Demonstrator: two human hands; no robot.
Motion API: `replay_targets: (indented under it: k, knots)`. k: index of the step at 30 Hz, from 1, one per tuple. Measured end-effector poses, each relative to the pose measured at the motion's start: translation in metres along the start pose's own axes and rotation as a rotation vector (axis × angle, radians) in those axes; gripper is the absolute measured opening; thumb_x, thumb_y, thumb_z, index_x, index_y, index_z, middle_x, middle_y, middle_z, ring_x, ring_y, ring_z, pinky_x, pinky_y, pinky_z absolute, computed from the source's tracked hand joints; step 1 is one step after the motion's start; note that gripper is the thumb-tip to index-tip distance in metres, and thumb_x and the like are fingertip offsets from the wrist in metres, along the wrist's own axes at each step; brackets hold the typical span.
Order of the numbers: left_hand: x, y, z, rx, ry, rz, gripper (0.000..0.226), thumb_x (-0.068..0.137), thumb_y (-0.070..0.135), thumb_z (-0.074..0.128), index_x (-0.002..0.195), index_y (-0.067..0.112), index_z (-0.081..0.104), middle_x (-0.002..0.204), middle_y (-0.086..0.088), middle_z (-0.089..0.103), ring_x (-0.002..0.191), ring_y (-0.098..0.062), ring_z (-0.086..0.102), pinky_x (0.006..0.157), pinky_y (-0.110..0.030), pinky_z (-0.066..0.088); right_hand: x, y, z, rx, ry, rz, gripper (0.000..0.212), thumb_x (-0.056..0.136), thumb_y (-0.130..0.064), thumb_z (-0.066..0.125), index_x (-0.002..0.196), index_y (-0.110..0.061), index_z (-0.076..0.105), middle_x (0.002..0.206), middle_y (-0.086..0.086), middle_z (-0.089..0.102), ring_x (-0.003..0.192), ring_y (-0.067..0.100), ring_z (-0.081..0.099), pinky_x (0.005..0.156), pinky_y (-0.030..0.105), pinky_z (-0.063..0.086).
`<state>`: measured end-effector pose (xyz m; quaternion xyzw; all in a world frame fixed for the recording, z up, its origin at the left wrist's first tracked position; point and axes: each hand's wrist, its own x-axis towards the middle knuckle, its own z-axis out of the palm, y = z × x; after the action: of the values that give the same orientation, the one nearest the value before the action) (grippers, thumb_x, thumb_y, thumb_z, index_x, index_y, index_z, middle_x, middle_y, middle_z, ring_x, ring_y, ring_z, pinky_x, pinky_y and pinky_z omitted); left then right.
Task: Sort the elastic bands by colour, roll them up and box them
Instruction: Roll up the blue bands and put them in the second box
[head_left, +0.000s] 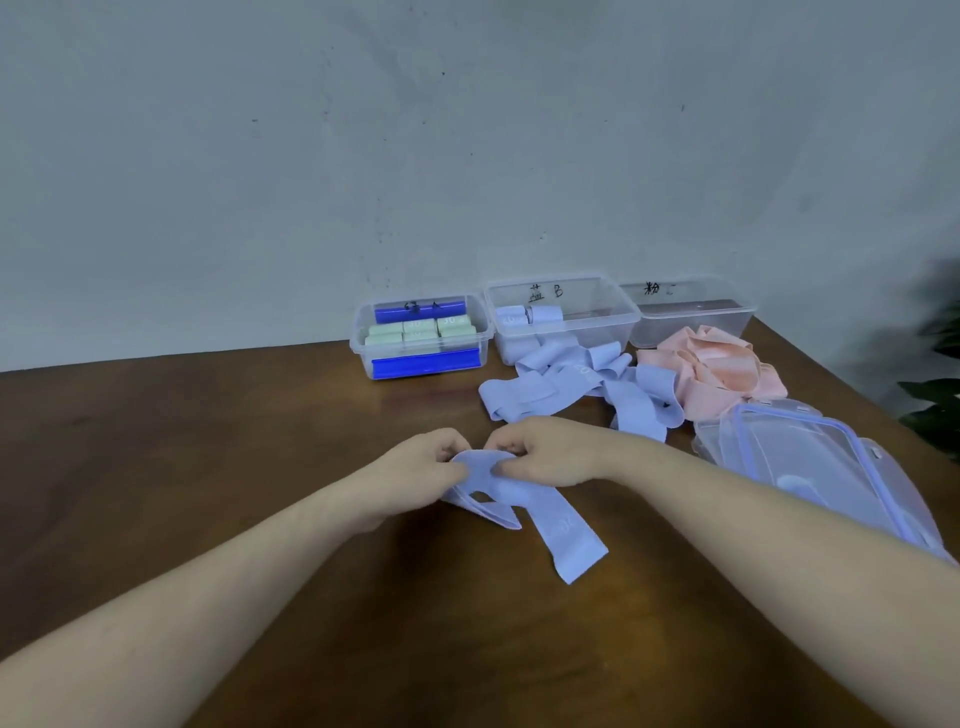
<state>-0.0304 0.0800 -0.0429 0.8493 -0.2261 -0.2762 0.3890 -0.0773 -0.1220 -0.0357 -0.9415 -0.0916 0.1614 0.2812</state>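
Rolling the blue band (519, 506) well starts with its end: the left hand (415, 470) and right hand (545, 454) both pinch that end, which lies on the table (260, 467) well in front of the middle box (563, 317). Judging by the loose tail trailing toward the person, keep the edges squared and the first turns tight, or the roll will cone; two blue rolls already sit in that box, with unrolled blue bands (561, 384) heaped just before it
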Motion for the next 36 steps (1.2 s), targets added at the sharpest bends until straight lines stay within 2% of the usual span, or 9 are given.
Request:
replay_targets:
  k: [3,5,10,14,18,24,27,30,36]
  knots:
    - [-0.013,-0.013,-0.01,-0.102,-0.003,-0.037,0.021,0.09,0.011,0.053,0.103,0.023,0.063,0.097,0.001,0.07,0.085,-0.014,0.067,0.074,-0.027,0.052,0.0,-0.012,0.003,0.078,0.059,0.039,0.018,0.102,-0.029,0.051,0.107,-0.033,0.068,0.096,-0.023,0.064,0.087,-0.001,0.059,0.077,0.017,0.044]
    - [-0.021,-0.02,-0.018,-0.186,-0.014,-0.066,0.023,0.091,0.012,0.055,0.109,0.024,0.062,0.103,-0.005,0.067,0.094,-0.018,0.069,0.075,-0.026,0.056,0.001,-0.021,0.004,0.165,0.087,0.058,0.018,0.103,-0.033,0.051,0.108,-0.034,0.068,0.1,-0.02,0.066,0.092,0.005,0.066,0.079,0.018,0.05]
    - [-0.039,-0.036,-0.038,-0.349,-0.036,-0.108,0.027,0.093,0.005,0.052,0.116,0.019,0.058,0.117,-0.007,0.059,0.102,-0.021,0.067,0.081,-0.038,0.06,0.001,-0.045,0.007,0.337,0.074,0.094,0.019,0.102,-0.033,0.052,0.111,-0.029,0.069,0.104,0.003,0.07,0.071,0.018,0.072,0.067,0.031,0.061]
    - [-0.05,-0.047,-0.053,-0.351,-0.005,-0.189,0.027,0.091,0.003,0.047,0.113,0.015,0.057,0.124,-0.007,0.055,0.108,-0.024,0.066,0.081,-0.044,0.061,0.002,-0.054,0.009,0.384,0.03,0.162,0.019,0.102,-0.032,0.052,0.113,-0.031,0.068,0.106,0.004,0.068,0.07,0.014,0.07,0.064,0.03,0.059]
    - [-0.052,-0.058,-0.063,-0.5,0.101,-0.291,0.02,0.095,0.01,0.049,0.112,0.012,0.059,0.124,-0.012,0.056,0.1,-0.03,0.069,0.075,-0.042,0.062,0.004,-0.057,0.014,0.47,0.017,0.239,0.018,0.1,-0.034,0.056,0.113,-0.029,0.067,0.108,0.007,0.07,0.074,0.016,0.071,0.066,0.031,0.059]
    - [-0.036,-0.081,-0.078,-0.679,0.216,-0.263,0.02,0.09,0.011,0.064,0.109,0.005,0.067,0.127,-0.02,0.058,0.085,-0.027,0.068,0.075,-0.038,0.061,0.014,-0.064,0.018,0.559,-0.109,0.357,0.032,0.101,-0.039,0.056,0.117,-0.012,0.06,0.099,0.015,0.076,0.092,0.026,0.074,0.084,0.042,0.061]
    - [-0.022,-0.085,-0.09,-0.841,0.2,-0.271,0.037,0.083,-0.001,0.053,0.118,-0.003,0.061,0.129,-0.021,0.059,0.098,-0.028,0.068,0.075,-0.036,0.06,0.021,-0.066,0.019,0.593,-0.132,0.377,0.035,0.102,-0.04,0.054,0.12,-0.011,0.058,0.099,0.016,0.076,0.092,0.029,0.074,0.087,0.043,0.06]
    - [-0.007,-0.086,-0.101,-1.005,0.183,-0.292,0.047,0.082,-0.001,0.056,0.129,-0.003,0.052,0.13,-0.021,0.06,0.106,-0.032,0.069,0.075,-0.038,0.06,0.027,-0.063,0.019,0.632,-0.127,0.426,0.023,0.101,-0.035,0.053,0.108,-0.014,0.056,0.092,0.014,0.075,0.082,0.029,0.072,0.077,0.04,0.061]
    - [0.037,-0.06,-0.09,-0.793,0.25,-0.255,0.031,0.096,0.016,0.064,0.126,0.011,0.059,0.108,-0.008,0.073,0.095,-0.019,0.072,0.065,-0.028,0.057,0.048,-0.055,0.023,0.644,-0.153,0.436,0.012,0.097,-0.025,0.052,0.087,-0.021,0.057,0.091,0.0,0.061,0.083,0.02,0.063,0.083,0.034,0.053]
